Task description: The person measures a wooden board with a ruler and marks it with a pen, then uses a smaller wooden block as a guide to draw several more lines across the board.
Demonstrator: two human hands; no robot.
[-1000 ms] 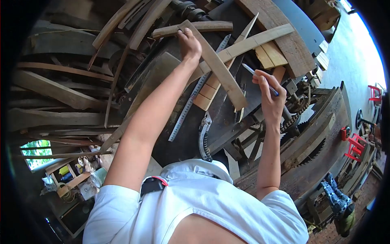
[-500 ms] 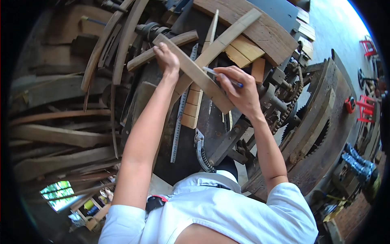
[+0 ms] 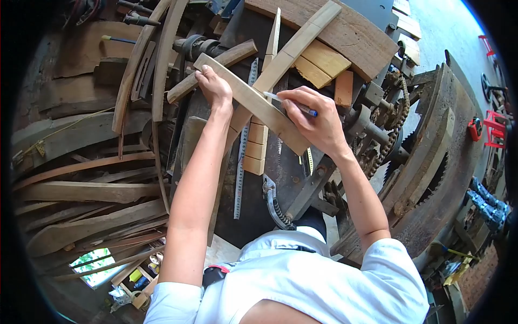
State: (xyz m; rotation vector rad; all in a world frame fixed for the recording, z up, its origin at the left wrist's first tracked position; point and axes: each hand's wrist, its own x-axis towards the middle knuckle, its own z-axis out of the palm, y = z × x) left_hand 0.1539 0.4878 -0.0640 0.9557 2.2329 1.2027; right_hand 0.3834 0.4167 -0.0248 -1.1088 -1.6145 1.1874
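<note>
My left hand (image 3: pixel 217 92) grips a flat wooden strip (image 3: pixel 256 106) near its upper left end, thumb along the edge. The strip slants down to the right, over a longer wooden piece (image 3: pixel 305 40) that it crosses. Between the fingers of my right hand (image 3: pixel 318 119) is a pen (image 3: pixel 274 96) with a white barrel and blue end, its tip right at the strip's upper edge. The right hand's lower side lies close to the strip's lower right end. Below the crossing, a metal ruler (image 3: pixel 239 183) lies beside small pale wooden blocks (image 3: pixel 254 149) on the dark worktop.
A thick plank (image 3: pixel 356 40) and yellowish boards (image 3: pixel 324 59) lie at the back. A chain (image 3: pixel 400 113) and a toothed blade (image 3: pixel 426 189) are at the right. Stacked timber (image 3: pixel 91 191) fills the left. A curved metal handle with a spring (image 3: pixel 274 202) sits near my waist.
The view has shifted slightly, moving the surroundings in the picture. Both hands keep their grips, and the pen tip stays at about the same part of the strip's edge.
</note>
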